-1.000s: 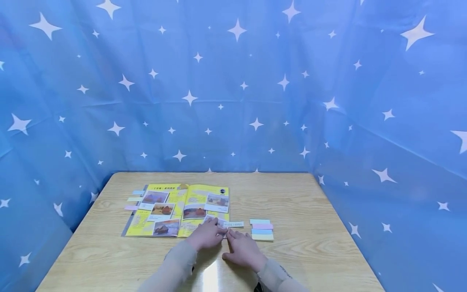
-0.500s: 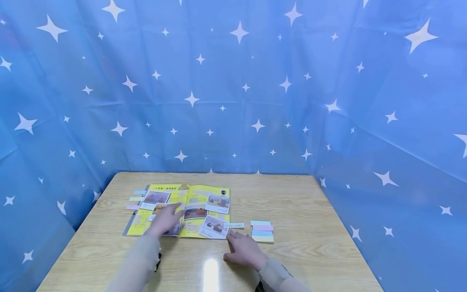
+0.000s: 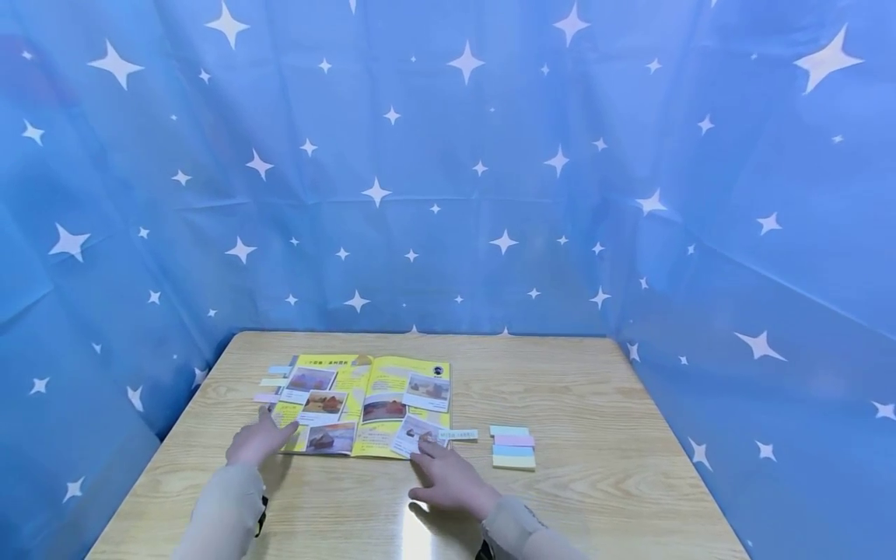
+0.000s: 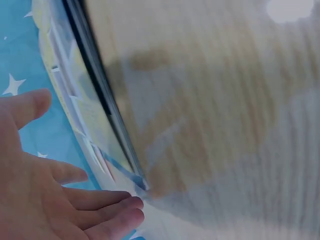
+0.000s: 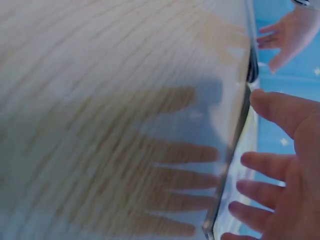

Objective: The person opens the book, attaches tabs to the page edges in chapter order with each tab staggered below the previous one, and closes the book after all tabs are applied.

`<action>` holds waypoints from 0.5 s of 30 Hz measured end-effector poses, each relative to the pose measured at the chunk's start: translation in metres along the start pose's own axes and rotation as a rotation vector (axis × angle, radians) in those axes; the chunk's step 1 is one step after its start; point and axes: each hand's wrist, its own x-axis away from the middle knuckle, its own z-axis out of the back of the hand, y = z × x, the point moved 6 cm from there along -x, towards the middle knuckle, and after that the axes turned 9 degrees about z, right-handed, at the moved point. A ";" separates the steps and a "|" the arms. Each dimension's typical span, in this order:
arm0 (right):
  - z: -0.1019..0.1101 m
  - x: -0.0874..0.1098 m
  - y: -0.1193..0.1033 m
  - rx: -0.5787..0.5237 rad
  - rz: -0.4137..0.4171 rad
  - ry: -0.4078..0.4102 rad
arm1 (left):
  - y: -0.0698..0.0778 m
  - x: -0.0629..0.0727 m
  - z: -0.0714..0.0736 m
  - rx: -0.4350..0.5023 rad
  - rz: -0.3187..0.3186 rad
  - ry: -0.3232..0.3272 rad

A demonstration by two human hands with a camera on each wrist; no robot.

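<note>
A magazine (image 3: 362,445) with yellow pages and several pictures lies open on the table. At its lower left corner is my left hand (image 3: 259,439), the fingers (image 4: 107,200) extended beside the cover edge in the left wrist view. My right hand (image 3: 451,478) hovers at the lower right corner, fingers spread along the bottom edge (image 5: 225,185); its shadow falls on the table. Neither hand grips anything. From the right page sticks out a pale sticky tab (image 3: 458,435) with handwriting. Blue, yellow and pink tabs (image 3: 273,382) jut from the left edge.
Right of the magazine lies a set of sticky note strips (image 3: 513,447) in pale green, pink, blue and yellow. A wooden table (image 3: 595,404) carries everything. Blue star-patterned curtains (image 3: 448,272) hang behind it and along both sides.
My left hand has left the right page's lower corner and swept left over the magazine to its left edge. The right hand has shifted slightly left from beside the handwritten tab. The head view has turned slightly.
</note>
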 end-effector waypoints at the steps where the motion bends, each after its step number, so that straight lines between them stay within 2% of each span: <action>1: -0.002 -0.001 -0.001 0.000 0.005 -0.007 | -0.001 0.000 -0.002 -0.009 0.007 0.001; 7: -0.005 -0.005 -0.001 0.011 0.034 -0.036 | 0.000 0.000 -0.007 -0.031 0.000 0.025; 11: -0.003 -0.008 -0.001 0.028 0.074 -0.041 | 0.002 0.000 -0.004 -0.021 0.011 0.039; 15: -0.005 -0.008 0.001 -0.009 0.048 -0.063 | 0.000 -0.003 0.001 -0.003 0.033 0.041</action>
